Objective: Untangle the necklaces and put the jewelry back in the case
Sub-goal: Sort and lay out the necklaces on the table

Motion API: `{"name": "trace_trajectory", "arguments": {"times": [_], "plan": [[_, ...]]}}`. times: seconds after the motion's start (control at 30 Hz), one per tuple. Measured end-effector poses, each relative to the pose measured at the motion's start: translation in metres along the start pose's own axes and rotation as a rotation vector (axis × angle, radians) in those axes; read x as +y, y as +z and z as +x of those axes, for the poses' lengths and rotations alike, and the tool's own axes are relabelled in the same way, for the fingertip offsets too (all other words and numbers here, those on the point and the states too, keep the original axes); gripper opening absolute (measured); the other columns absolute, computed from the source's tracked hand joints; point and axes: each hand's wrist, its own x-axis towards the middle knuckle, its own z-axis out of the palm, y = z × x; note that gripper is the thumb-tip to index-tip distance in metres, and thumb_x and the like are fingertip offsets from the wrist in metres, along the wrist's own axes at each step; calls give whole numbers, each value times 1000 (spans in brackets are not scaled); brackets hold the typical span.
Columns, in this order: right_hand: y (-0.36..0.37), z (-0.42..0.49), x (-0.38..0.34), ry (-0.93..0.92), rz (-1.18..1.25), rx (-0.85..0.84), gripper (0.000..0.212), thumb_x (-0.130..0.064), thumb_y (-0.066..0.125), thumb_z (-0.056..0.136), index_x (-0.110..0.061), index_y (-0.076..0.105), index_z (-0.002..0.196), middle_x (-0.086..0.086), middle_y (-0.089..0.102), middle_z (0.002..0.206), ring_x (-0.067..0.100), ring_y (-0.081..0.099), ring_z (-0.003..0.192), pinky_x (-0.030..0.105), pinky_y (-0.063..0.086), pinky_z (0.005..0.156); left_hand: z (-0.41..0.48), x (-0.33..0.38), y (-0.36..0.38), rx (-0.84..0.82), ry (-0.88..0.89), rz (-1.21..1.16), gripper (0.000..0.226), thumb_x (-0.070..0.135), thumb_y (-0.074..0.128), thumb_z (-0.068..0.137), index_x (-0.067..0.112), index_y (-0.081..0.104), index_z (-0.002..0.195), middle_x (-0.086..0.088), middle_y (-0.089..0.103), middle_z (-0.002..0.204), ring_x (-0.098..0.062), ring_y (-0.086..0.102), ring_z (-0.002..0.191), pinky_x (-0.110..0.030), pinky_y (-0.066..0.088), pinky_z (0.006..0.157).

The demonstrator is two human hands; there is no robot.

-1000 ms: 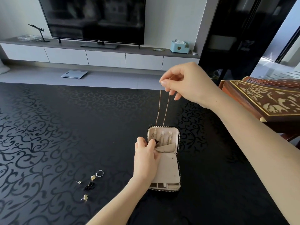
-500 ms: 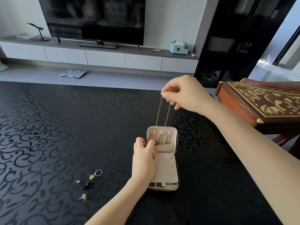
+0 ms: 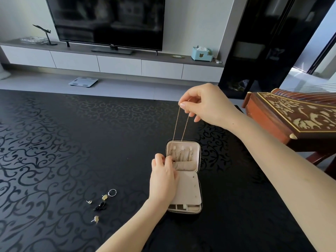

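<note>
- Black, scroll-patterned table (image 3: pixel 54 142) carries everything; the jewelry case (image 3: pixel 197 180) lies open on it, right of the middle, nearer the front edge than the far edge.
- The case has a beige lining and a zipper rim. Its far half shows three small hook tabs and a gathered pocket (image 3: pixel 185 165); its near half is covered by a flat beige flap (image 3: pixel 189 190), with small compartments showing at the near end.
- The right hand (image 3: pixel 205 104) is raised above the far end of the case, thumb and forefinger pinched on the top of a thin gold necklace (image 3: pixel 181 124); the other fingers are curled.
- The necklace hangs from that pinch as two strands that run down into the far half of the case.
- The left hand (image 3: pixel 163 175) rests over the left edge of the case, fingertips closed on something small at the pocket's left end, where the chain's lower end arrives; what exactly they grip is too small to tell.
- Loose pieces lie together toward the front left of the table, well apart from the case: a silver ring (image 3: pixel 112 192), a gold stud earring (image 3: pixel 104 197) just beside it, a small gold piece (image 3: pixel 89 202), a dark piece (image 3: pixel 100 206), and another gold stud (image 3: pixel 95 219) nearest the front edge.
- A carved wooden zither (image 3: pixel 291 117) stands beyond the table's right edge.
</note>
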Motion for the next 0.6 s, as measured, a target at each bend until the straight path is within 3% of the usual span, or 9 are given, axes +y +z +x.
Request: {"name": "trace_trajectory", "arguments": {"times": [0.2,0.3,0.43,0.6], "plan": [[1,-1,-2,-14,-28,-13,11,-17,59,90,-16,69,89,-2,66,72,11,65,65,20,54,51,3,-3,1,74,84,70,14,9,68,71,6,59,82,-8,49,85,-21,49,71,-21,43,45],[-1,-2,-1,-19,-43,-16,11,-17,59,90,-17,70,88,-3,66,72,11,65,65,20,54,51,10,-3,-3,112,160,157,11,13,62,74,10,52,68,-6,46,74,-19,45,61,-24,41,42],[-1,-4,0,-23,-42,-26,11,-17,59,89,-17,70,87,-3,66,72,11,64,65,21,53,51,14,-5,-3,62,139,198,25,0,72,62,13,50,64,-4,46,72,-18,43,58,-24,39,40],[-2,-7,-2,-39,16,7,11,-17,60,89,-16,71,88,-3,66,69,6,61,60,16,49,47,16,-5,-10,109,166,261,28,2,80,57,12,54,64,-2,45,70,-18,39,60,-25,32,44]]}}
